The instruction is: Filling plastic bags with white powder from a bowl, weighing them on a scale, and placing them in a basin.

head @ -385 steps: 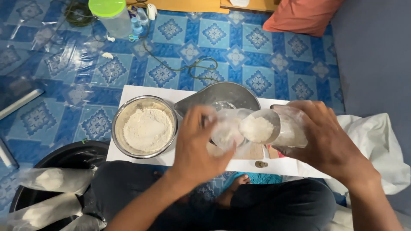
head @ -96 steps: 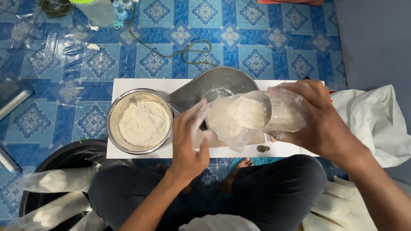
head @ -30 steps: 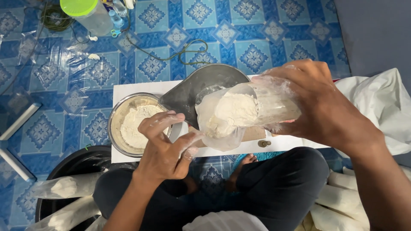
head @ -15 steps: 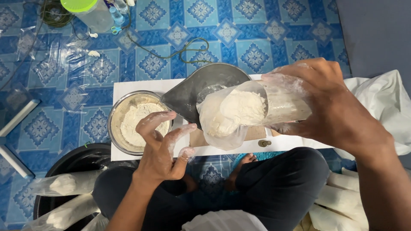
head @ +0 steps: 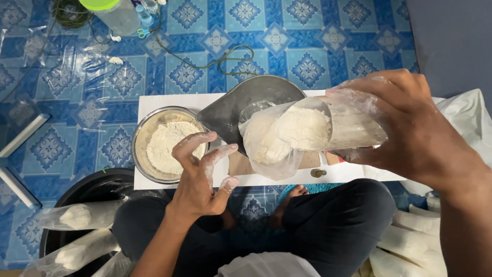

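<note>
My right hand [head: 410, 128] grips a clear plastic cup [head: 328, 128] tipped on its side, white flour showing at its mouth. A thin clear plastic bag [head: 266, 146] with flour in it hangs off the cup's mouth. My left hand [head: 202, 172], dusted with flour, is open with fingers spread, just left of the bag and apart from it, beside a steel bowl of flour [head: 164, 143]. Behind the bag lies a steel scale pan [head: 241, 105] on a white board [head: 154, 102].
A black tub [head: 82, 192] at lower left holds filled flour bags [head: 77, 215]. More filled bags [head: 415, 246] lie at lower right beside a white sack [head: 471, 120]. A green-lidded jar [head: 115, 13], a cord and loose empty bags lie on the blue patterned floor.
My left hand has let go of the bag and dropped down-left, fingers spreading. My right hand has lifted the cup with the bag on it and tilted it.
</note>
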